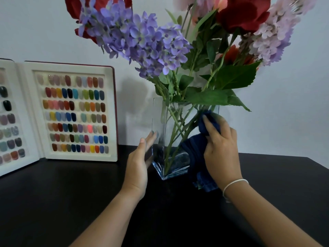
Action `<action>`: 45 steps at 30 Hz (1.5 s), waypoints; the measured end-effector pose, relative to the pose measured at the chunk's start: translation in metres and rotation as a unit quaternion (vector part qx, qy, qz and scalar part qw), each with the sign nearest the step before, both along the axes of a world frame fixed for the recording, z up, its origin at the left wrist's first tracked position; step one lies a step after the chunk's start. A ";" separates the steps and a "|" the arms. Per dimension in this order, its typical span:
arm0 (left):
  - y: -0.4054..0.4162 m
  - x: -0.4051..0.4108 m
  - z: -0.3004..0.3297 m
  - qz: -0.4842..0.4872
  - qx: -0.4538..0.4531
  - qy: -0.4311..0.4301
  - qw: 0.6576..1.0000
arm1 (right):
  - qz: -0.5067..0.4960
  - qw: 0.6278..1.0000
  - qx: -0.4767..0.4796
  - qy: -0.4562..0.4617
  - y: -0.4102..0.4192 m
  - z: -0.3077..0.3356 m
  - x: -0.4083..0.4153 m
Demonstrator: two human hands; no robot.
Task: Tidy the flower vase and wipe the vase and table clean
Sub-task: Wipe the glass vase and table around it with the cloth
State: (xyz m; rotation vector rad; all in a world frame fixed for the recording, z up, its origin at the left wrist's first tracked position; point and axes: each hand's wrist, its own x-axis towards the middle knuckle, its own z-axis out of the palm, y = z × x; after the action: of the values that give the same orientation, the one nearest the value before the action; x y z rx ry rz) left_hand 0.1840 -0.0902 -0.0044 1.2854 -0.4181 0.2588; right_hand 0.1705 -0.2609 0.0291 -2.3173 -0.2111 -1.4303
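Observation:
A clear square glass vase (160, 122) stands on the black table (71, 202), filled with purple, pink and red flowers (142, 41) on green stems. My right hand (220, 150) presses a dark blue cloth (194, 152) against the vase's right front face, fingers bunched on the cloth near the rim. My left hand (140, 163) lies flat, fingers apart, against the vase's left side, holding nothing.
An open display book of coloured nail samples (74, 111) leans against the white wall at the left, standing on the table. The table's right edge (318, 163) runs close behind the vase. A white band circles my right wrist.

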 end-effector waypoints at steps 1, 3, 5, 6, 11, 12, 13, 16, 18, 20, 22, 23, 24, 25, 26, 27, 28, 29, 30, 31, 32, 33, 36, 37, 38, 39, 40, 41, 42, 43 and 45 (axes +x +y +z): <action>0.000 0.000 0.000 0.000 -0.001 0.001 1.000 | 0.000 1.000 0.017 0.002 -0.005 -0.001 0.001; 0.000 0.001 -0.001 0.001 -0.002 0.001 1.000 | 0.004 0.999 0.040 0.002 -0.009 -0.003 0.003; 0.000 0.001 -0.001 0.004 -0.001 -0.001 1.000 | 0.014 0.998 0.063 0.000 -0.007 -0.003 0.005; 0.000 0.001 0.000 0.005 -0.002 -0.001 1.000 | 0.020 0.997 0.073 -0.001 -0.004 -0.003 0.005; 0.001 0.000 0.000 -0.002 -0.014 0.006 1.000 | 0.054 0.998 0.038 -0.014 0.029 0.001 -0.002; 0.001 0.000 0.000 -0.006 -0.017 0.006 1.000 | 0.064 0.998 0.019 -0.016 0.038 0.001 -0.005; 0.001 0.000 0.001 -0.011 -0.020 0.008 1.000 | 0.074 0.997 -0.003 -0.017 0.046 0.001 -0.007; 0.002 -0.001 0.001 -0.020 -0.017 0.009 1.000 | 0.098 0.993 -0.055 -0.022 0.059 0.000 -0.011; 0.002 0.000 0.001 -0.016 -0.016 0.009 1.000 | 0.096 0.992 -0.077 -0.021 0.053 0.001 -0.011; 0.002 0.000 0.000 -0.006 -0.015 0.005 1.000 | 0.082 0.994 -0.068 -0.019 0.040 0.000 -0.008; 0.002 0.001 -0.001 0.000 -0.015 0.004 1.000 | 0.066 0.997 -0.032 -0.020 0.024 -0.001 -0.003; 0.002 0.001 -0.001 0.000 -0.016 0.005 1.000 | 0.057 0.998 -0.010 -0.020 0.016 -0.001 0.000; 0.002 0.001 -0.002 0.001 -0.015 0.006 1.000 | 0.050 0.998 0.012 -0.019 0.009 0.000 0.002; 0.002 0.001 -0.002 0.002 -0.013 0.007 1.000 | 0.048 0.998 0.032 -0.020 0.002 0.000 0.005; 0.002 0.001 -0.002 0.003 -0.011 0.007 1.000 | 0.051 0.997 0.049 -0.023 -0.004 0.001 0.007; 0.002 0.001 -0.002 0.003 -0.011 0.008 1.000 | 0.056 0.996 0.064 -0.023 -0.008 0.002 0.010; 0.001 0.001 -0.001 0.004 -0.012 0.010 1.000 | 0.062 0.995 0.079 -0.020 -0.012 0.003 0.012; 0.001 0.001 -0.001 0.004 -0.013 0.011 1.000 | 0.068 0.993 0.095 -0.014 -0.016 0.004 0.014; 0.001 0.001 -0.001 0.004 -0.012 0.012 1.000 | 0.073 0.991 0.116 -0.006 -0.020 0.004 0.016; 0.001 0.001 -0.001 0.003 -0.011 0.012 1.000 | 0.080 0.987 0.138 0.004 -0.023 0.004 0.017; 0.001 0.001 -0.001 0.003 -0.010 0.011 1.000 | 0.089 0.984 0.157 0.012 -0.025 0.004 0.018; 0.000 0.001 -0.001 0.003 -0.010 0.011 1.000 | 0.100 0.981 0.167 0.017 -0.027 0.002 0.018; 0.001 0.001 -0.001 0.003 -0.012 0.014 1.000 | 0.124 0.977 0.173 0.023 -0.025 -0.005 0.017; 0.001 0.001 -0.001 0.003 -0.012 0.014 1.000 | 0.128 0.976 0.174 0.023 -0.023 -0.007 0.016; 0.001 0.002 -0.001 0.003 -0.011 0.014 1.000 | 0.131 0.976 0.173 0.020 -0.022 -0.008 0.015; 0.001 0.002 -0.001 0.003 -0.011 0.014 1.000 | 0.132 0.976 0.170 0.014 -0.021 -0.008 0.015; 0.000 0.002 -0.001 0.003 -0.012 0.015 1.000 | 0.131 0.978 0.164 0.007 -0.019 -0.006 0.014; 0.000 0.002 -0.001 0.003 -0.012 0.016 1.000 | 0.126 0.980 0.154 -0.003 -0.018 -0.003 0.014; 0.000 0.002 -0.001 0.003 -0.012 0.016 1.000 | 0.118 0.983 0.141 -0.013 -0.018 0.000 0.015; 0.000 0.001 -0.001 0.002 -0.012 0.016 1.000 | 0.111 0.985 0.129 -0.021 -0.017 0.002 0.016; 0.000 0.001 0.000 0.003 -0.011 0.015 1.000 | 0.101 0.988 0.116 -0.022 -0.017 0.004 0.016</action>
State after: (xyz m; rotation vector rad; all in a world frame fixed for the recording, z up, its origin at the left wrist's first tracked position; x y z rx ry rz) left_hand 0.1848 -0.0907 -0.0047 1.2667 -0.3851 0.2480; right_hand 0.1861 -0.2775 0.0335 -2.0164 -0.2690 -1.3310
